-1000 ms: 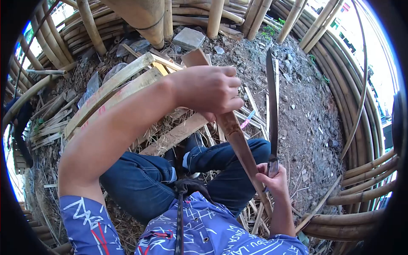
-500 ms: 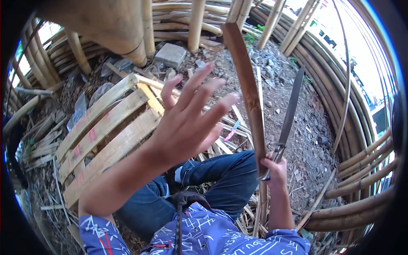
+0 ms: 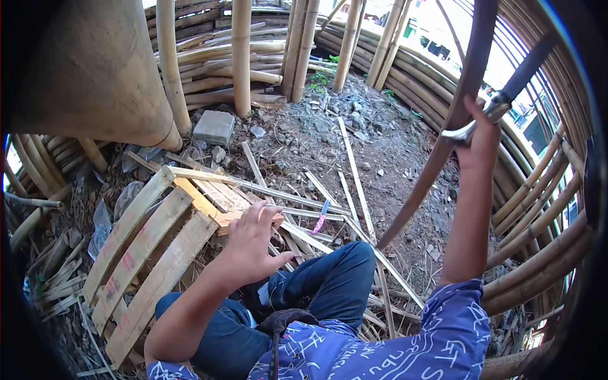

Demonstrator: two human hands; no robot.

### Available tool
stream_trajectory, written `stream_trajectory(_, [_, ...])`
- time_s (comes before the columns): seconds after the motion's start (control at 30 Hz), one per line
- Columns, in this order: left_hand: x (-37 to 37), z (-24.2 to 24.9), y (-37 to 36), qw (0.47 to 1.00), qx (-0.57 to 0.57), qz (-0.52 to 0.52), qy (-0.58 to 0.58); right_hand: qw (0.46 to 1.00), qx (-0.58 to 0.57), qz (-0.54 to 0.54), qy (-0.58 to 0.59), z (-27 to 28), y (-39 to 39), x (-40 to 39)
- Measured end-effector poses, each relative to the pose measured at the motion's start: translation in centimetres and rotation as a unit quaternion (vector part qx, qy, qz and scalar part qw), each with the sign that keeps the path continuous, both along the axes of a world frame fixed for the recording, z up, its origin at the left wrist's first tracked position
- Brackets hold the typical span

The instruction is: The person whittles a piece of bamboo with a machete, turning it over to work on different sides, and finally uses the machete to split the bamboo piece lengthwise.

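My right hand is raised at the right, closed around the metal handle of a machete. Its dark blade points up and to the right. A long brown bamboo strip is pinched in the same hand and slants down toward my knee; its upper end leaves the picture. My left hand hangs low with fingers apart and nothing in it. It overlaps the near end of a wooden block beside a slatted pallet.
Thin split bamboo strips lie on the dirt before my crossed legs, with a small pink-handled knife among them. A grey concrete block sits farther back. Stacked bamboo poles curve around the site, and a thick pole looms upper left.
My right hand has swung up and right, carrying the machete and bamboo strip. My left hand has dropped toward the wooden block. The view has shifted.
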State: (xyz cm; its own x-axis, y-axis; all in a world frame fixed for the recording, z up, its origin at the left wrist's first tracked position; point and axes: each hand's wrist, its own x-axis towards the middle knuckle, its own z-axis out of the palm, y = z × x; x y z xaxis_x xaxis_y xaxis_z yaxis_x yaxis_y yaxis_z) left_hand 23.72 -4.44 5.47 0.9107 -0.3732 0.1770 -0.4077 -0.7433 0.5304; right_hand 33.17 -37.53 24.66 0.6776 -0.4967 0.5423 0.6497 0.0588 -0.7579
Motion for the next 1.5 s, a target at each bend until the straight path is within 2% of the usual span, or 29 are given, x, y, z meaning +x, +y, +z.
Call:
stream_trajectory(0.13, [-0.1,0.3,0.9,1.000,-0.006,0.017,0.021,0.996,0.054,0.007,-0.074,3.8,-2.1,0.3])
stream_trajectory(0.2, [0.1,0.4,1.1,0.999,-0.024,0.025,0.008,0.988,0.074,0.027,-0.135,3.9,-3.6,0.7])
stream_trajectory(0.27, [0.0,1.2,0.8,0.999,-0.024,0.023,-0.005,0.985,0.104,0.037,-0.134,3.2,-3.2,-0.5])
stream_trajectory(0.33, [-0.2,1.5,0.7,0.997,-0.019,0.035,-0.069,0.980,0.141,0.047,-0.132,1.7,-3.1,-1.6])
stream_trajectory(0.4, [-0.2,1.3,0.5,0.997,-0.002,0.027,-0.072,0.971,0.201,0.032,-0.127,-0.7,-3.6,-2.6])
stream_trajectory(0.5, [-0.1,0.9,0.4,0.983,0.040,0.034,-0.178,0.960,0.248,0.044,-0.120,-3.9,-2.6,-5.1])
stream_trajectory(0.6, [-0.7,1.8,0.6,0.974,0.088,0.042,-0.204,0.947,0.295,0.062,-0.111,-7.3,-3.3,-7.3])
stream_trajectory(0.67, [-0.8,1.5,0.7,0.971,0.110,0.021,-0.210,0.926,0.291,0.200,-0.135,-9.8,-3.9,-9.1])
stream_trajectory(0.73, [-0.9,0.9,0.6,0.972,0.162,-0.072,-0.152,0.919,0.318,0.196,-0.129,-11.2,-4.2,-10.6])
stream_trajectory(0.8, [-0.8,0.7,-0.2,0.964,0.204,-0.078,-0.150,0.901,0.355,0.210,-0.136,-12.2,-4.8,-11.7])
stream_trajectory(0.83, [-0.4,0.7,-0.8,0.961,0.213,-0.077,-0.158,0.897,0.323,0.267,-0.139,-12.4,-5.9,-12.0])
stream_trajectory(0.93, [1.4,0.7,-2.9,0.961,0.203,-0.086,-0.168,0.895,0.365,0.200,-0.159,-12.8,-7.2,-13.6])
stream_trajectory(1.07, [5.0,-1.0,-6.0,0.958,0.113,-0.184,-0.191,0.901,0.379,0.142,-0.155,-12.9,-10.0,-16.2])
stream_trajectory(1.13, [5.5,-1.6,-6.9,0.969,0.057,-0.212,-0.112,0.899,0.386,0.134,-0.156,-13.0,-11.6,-17.6])
stream_trajectory(1.27, [6.3,-2.6,-8.3,0.971,0.063,-0.219,-0.076,0.902,0.395,0.101,-0.140,-13.2,-13.3,-18.9])
stream_trajectory(1.3, [6.8,-3.1,-8.3,0.972,0.026,-0.227,-0.064,0.902,0.393,0.101,-0.145,-13.3,-13.8,-19.1])
stream_trajectory(1.37, [6.4,-1.8,-9.2,0.967,-0.028,-0.242,-0.069,0.880,0.409,0.174,-0.170,-13.5,-14.7,-19.7])
stream_trajectory(1.5, [4.0,2.9,-7.8,0.968,0.009,-0.246,-0.042,0.880,0.431,0.107,-0.170,-14.3,-16.4,-20.1])
